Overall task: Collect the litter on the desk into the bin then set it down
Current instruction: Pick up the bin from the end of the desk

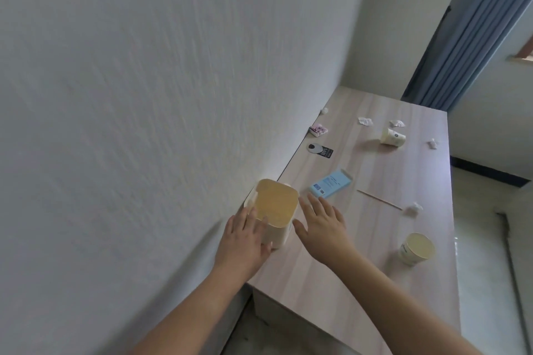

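two bare forearms reach in from the lower edge over the near end of a pale wood-grain tabletop [360, 268] set against a white textured wall [144, 81]. the left hand [245, 236] lies against the near left side of a small cream plastic bin with rounded corners [275, 210], fingers fairly straight along its wall and thumb at its near corner. the right hand [321, 220] hovers just beside the bin's right side, fingers spread and straight, holding nothing. the bin stands upright at the wall-side edge of the tabletop, its mouth open. to the right, near the tabletop's outer edge, stands an upright cream paper cup [416, 248]. beyond the right hand lies a flat light-blue packet [331, 183], then a thin wooden stick [379, 199] with a crumpled white tissue ball [413, 208] at its end. farther along the wall edge sit a small black card with a round silver disc [320, 149] and a pink patterned item [405, 130]. farther still, a second paper cup lying on its side [392, 136], with more white paper scraps [365, 121] scattered around. a blue-grey curtain [467, 37] hangs behind.
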Demonstrator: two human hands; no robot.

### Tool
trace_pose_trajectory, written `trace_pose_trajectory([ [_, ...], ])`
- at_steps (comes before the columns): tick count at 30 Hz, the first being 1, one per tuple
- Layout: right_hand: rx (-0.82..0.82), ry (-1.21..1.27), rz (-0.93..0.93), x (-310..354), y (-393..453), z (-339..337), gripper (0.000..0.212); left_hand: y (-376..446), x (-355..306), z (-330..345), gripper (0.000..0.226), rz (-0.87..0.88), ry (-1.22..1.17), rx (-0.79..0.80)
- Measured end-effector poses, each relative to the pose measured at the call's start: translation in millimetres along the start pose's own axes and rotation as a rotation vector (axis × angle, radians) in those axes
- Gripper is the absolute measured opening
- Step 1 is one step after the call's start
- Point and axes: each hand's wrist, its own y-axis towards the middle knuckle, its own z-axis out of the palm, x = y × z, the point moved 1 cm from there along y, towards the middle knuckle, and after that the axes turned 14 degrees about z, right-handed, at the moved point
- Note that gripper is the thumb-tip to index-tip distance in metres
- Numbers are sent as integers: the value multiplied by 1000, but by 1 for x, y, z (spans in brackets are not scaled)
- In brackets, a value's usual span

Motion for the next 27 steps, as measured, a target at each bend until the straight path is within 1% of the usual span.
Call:
trace_pose_trajectory([
  [4, 13, 15, -30, 1, 23, 13, 67, 16, 6, 14, 65, -21, 18, 47],
  [7, 62, 67, -23, 4, 38, 20, 70, 22, 7, 23, 67, -53, 11, 59],
  [8, 83, 93, 4, 6, 42, 23, 72, 23, 6, 27, 67, -67, -4, 71],
  [10, 137, 147, 114, 8, 51, 28, 74, 25, 5, 35, 69, -105, -43, 111],
  [12, 225, 199, 217, 11, 59, 33, 75, 27, 7, 41, 71, -135, -78, 149],
  [17, 354, 368, 284, 12, 72, 44, 73, 30, 10, 48, 74, -139, -85, 162],
  [19, 408, 451, 312, 13, 74, 47, 68, 29, 10, 49, 73, -134, -86, 161],
  [23, 548, 687, 426, 20, 77, 47, 52, 26, 12, 49, 71, -120, -113, 154],
  [27, 549, 717, 463, 21, 78, 42, 38, 23, 15, 44, 70, -108, -141, 96],
])
